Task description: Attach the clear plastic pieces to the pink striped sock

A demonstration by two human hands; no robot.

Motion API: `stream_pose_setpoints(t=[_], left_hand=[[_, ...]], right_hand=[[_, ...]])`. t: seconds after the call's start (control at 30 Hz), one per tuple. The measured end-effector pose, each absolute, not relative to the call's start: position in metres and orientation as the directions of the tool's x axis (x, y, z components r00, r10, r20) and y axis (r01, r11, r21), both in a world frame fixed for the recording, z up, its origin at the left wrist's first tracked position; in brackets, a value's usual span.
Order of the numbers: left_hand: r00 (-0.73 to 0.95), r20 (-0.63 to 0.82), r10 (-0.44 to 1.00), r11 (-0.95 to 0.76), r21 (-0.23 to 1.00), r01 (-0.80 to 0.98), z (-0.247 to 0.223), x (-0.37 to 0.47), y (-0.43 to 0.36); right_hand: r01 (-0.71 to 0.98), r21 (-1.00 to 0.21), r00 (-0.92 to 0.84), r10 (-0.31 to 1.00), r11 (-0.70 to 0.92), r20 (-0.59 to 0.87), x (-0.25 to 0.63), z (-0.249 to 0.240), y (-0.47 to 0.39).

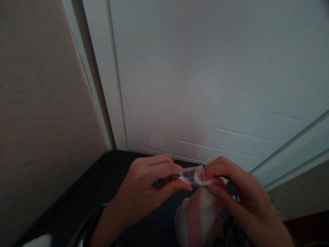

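Head view, dim: left hand (pixel 146 181), lower center of frame, is closed in a pinch, thumb and fingers on the narrow end of a clear plastic piece (pixel 189 175); other fingers curled, partly hidden. Plastic piece sits just right of lower center, lying roughly sideways between the hands, wide end toward the right. Right hand (pixel 241 192), lower right, also pinched, thumb and index on a bunched bit of a pink-and-white striped fabric item (pixel 194 219) at that wide end; some of the bunch shows through the clear wall. Rest of the fabric hangs below the fingers, bottom center-right; can't tell if it touches anything underneath. Black surface (pixel 102 185) runs below the hands across the lower left. White panel (pixel 167 68) fills upper center and right, with a larger grooved heart (pixel 207 111) and a smaller grooved heart (pixel 157 139). Beige wall (pixel 38 103) at left. White object (pixel 38 241), bottom left corner, cut off, unclear.
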State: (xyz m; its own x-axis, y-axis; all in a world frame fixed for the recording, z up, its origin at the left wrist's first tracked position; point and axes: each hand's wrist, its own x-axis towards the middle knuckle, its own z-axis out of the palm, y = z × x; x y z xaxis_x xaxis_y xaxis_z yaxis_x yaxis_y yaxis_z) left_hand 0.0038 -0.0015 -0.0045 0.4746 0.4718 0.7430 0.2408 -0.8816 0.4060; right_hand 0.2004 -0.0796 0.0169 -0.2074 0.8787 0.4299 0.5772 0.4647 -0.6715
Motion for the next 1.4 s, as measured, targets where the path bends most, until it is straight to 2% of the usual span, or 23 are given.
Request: stream_pose_setpoints(t=[0.5, 0.73, 1.03, 1.13, 1.27, 1.4], left_hand=[[0.445, 0.711, 0.545, -0.838, 0.475, 0.267, -0.008, 0.005, 0.004], [0.454, 0.665, 0.593, -0.805, 0.481, 0.347, -0.009, 0.001, 0.01], [0.413, 0.616, 0.67, -0.727, 0.657, 0.2, -0.002, 0.002, 0.0], [0.439, 0.535, 0.722, -0.646, 0.748, 0.152, -0.002, 0.001, 0.001], [0.498, 0.374, 0.782, -0.466, 0.882, 0.069, -0.005, 0.0, 0.006], [0.58, 0.278, 0.766, -0.356, 0.934, 0.021, -0.006, 0.004, 0.006]], right_hand=[[0.605, -0.681, -0.158, 0.9, 0.413, 0.405, 0.204, 0.012, -0.076], [0.652, -0.63, -0.179, 0.893, 0.423, 0.414, 0.196, 0.011, -0.065], [0.567, -0.669, -0.144, 0.858, 0.48, 0.493, 0.192, 0.011, -0.069], [0.557, -0.678, -0.122, 0.855, 0.479, 0.504, 0.188, 0.01, -0.068], [0.526, -0.722, 0.02, 0.843, 0.449, 0.538, 0.182, 0.006, -0.066], [0.566, -0.709, 0.04, 0.845, 0.42, 0.533, 0.184, 0.005, -0.064]])
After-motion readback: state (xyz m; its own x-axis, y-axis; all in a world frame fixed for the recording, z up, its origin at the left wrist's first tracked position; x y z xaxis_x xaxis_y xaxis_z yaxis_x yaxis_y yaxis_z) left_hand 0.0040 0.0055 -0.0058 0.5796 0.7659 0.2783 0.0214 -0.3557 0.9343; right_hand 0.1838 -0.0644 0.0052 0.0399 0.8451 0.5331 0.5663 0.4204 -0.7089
